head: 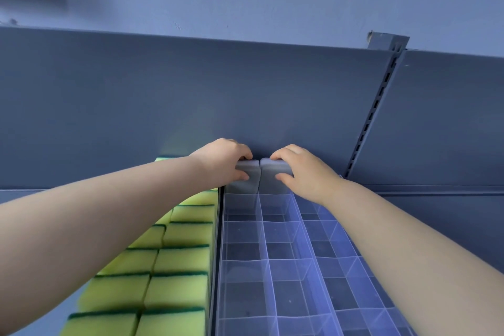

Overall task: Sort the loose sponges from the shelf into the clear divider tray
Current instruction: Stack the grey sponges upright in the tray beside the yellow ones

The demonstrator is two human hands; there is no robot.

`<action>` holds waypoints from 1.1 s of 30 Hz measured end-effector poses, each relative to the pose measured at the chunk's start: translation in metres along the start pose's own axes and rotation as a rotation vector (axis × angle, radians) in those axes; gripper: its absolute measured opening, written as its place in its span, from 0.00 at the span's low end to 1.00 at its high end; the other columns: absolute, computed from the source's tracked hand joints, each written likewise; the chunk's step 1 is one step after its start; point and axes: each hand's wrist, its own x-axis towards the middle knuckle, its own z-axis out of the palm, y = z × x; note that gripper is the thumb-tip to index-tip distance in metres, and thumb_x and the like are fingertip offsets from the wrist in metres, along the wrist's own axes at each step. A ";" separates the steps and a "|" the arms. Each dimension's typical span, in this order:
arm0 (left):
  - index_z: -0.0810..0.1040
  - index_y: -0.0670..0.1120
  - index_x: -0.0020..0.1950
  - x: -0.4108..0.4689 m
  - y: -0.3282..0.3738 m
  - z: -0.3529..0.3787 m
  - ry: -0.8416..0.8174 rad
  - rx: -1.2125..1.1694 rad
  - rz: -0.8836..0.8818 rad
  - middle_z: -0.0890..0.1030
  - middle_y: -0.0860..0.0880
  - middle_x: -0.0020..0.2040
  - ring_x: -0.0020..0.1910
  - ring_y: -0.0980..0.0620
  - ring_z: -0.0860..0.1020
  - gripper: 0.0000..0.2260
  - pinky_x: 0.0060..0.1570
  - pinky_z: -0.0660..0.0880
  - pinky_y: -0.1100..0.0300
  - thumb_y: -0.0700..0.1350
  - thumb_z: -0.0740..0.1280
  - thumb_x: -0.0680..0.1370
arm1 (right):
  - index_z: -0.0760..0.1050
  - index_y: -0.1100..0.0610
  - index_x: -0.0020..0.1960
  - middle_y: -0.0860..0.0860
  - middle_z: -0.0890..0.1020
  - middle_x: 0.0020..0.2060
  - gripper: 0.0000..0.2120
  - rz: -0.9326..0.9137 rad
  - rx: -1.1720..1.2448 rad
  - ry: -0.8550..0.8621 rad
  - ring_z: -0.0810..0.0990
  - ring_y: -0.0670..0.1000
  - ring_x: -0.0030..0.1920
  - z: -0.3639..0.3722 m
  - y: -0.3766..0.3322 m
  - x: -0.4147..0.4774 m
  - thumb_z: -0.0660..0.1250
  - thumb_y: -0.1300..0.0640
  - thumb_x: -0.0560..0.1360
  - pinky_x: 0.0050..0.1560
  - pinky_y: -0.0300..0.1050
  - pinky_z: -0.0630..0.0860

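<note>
Two grey sponges are held side by side at the far end of the clear divider tray (287, 270), close against the shelf's grey back panel (191, 95). The left grey sponge (245, 179) is gripped by the left hand (222, 162), with the fingers curled over its top and the thumb on its near face. The right grey sponge (272, 176) is gripped in the same way by the right hand (304, 170). Both sponges are stood on edge, with a broad face turned towards the camera and the long axis seemingly upright. Their inner edges are touching. Their lower ends are set in the farthest compartments of the tray's two left columns. Yellow-and-green sponges (177, 259) are packed in rows just left of the tray.
</note>
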 end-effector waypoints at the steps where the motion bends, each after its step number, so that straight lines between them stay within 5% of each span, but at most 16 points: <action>1: 0.73 0.50 0.63 0.000 0.001 0.000 -0.003 0.004 0.002 0.75 0.48 0.56 0.55 0.49 0.72 0.18 0.53 0.70 0.58 0.51 0.68 0.74 | 0.69 0.49 0.63 0.44 0.71 0.60 0.16 0.006 0.030 -0.004 0.69 0.48 0.61 0.000 0.000 0.001 0.63 0.55 0.76 0.59 0.49 0.70; 7: 0.72 0.50 0.63 0.000 0.002 0.002 0.006 0.001 0.007 0.74 0.48 0.57 0.55 0.49 0.72 0.18 0.52 0.70 0.59 0.51 0.68 0.74 | 0.69 0.50 0.63 0.45 0.71 0.61 0.16 0.007 0.073 -0.006 0.72 0.49 0.56 0.003 0.000 -0.003 0.63 0.56 0.76 0.57 0.48 0.72; 14: 0.72 0.50 0.64 0.000 -0.001 -0.002 0.013 -0.009 0.004 0.74 0.49 0.57 0.55 0.49 0.72 0.19 0.54 0.71 0.56 0.52 0.68 0.74 | 0.66 0.49 0.67 0.44 0.69 0.63 0.21 -0.019 -0.023 0.048 0.67 0.47 0.63 0.001 -0.001 -0.005 0.65 0.51 0.75 0.58 0.48 0.71; 33: 0.70 0.52 0.65 0.001 -0.003 -0.003 0.001 0.016 0.003 0.72 0.50 0.60 0.59 0.49 0.71 0.20 0.57 0.71 0.53 0.52 0.66 0.75 | 0.64 0.48 0.68 0.44 0.69 0.65 0.24 -0.028 -0.115 0.064 0.66 0.48 0.65 -0.001 -0.007 -0.001 0.65 0.51 0.74 0.61 0.44 0.67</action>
